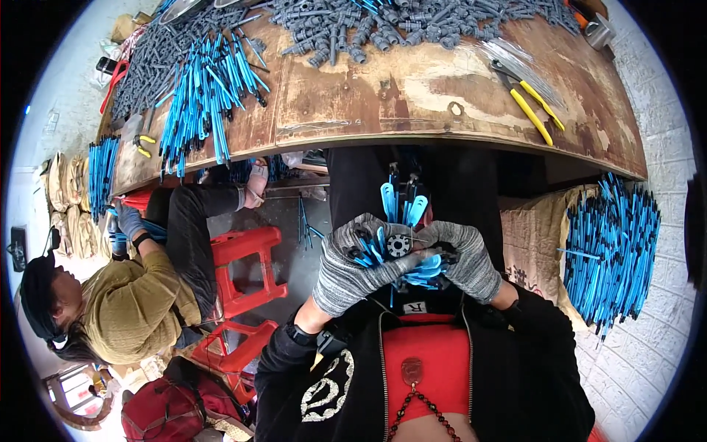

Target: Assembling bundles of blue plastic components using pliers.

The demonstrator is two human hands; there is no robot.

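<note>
Left hand: the person's left hand (345, 274), in a grey knitted glove, is curled round a cluster of blue-and-black stick pieces (388, 200), its thumb side toward the other glove.
Right hand: the right hand (473, 267), gloved alike, is bent in from the other side and grasps the same cluster, fingers near its middle; exactly which pieces each one pinches is hard to tell, as the gloves cover much of them.
Stick pieces: held between the two gloves, in front of the black jacket (541, 346), just off the near edge of the desk; some blue ends point up above the gloves, others fan out below.
Dark disc: a round toothed disc (398, 244) shows between the gloves, among the blue ends.
Desk: the worn wooden desk (420, 99) carries a heap of grey plastic fittings (331, 29) at the back, a pile of blue sticks (206, 96) at the left, and yellow-handled pliers (532, 114) at the right beside thin clear strips (526, 62).
Right side: a large blue bundle (611, 250) lies by a brown sack (534, 239).
Left side: a co-worker (140, 309) in an olive top sits near red stools (243, 265).
</note>
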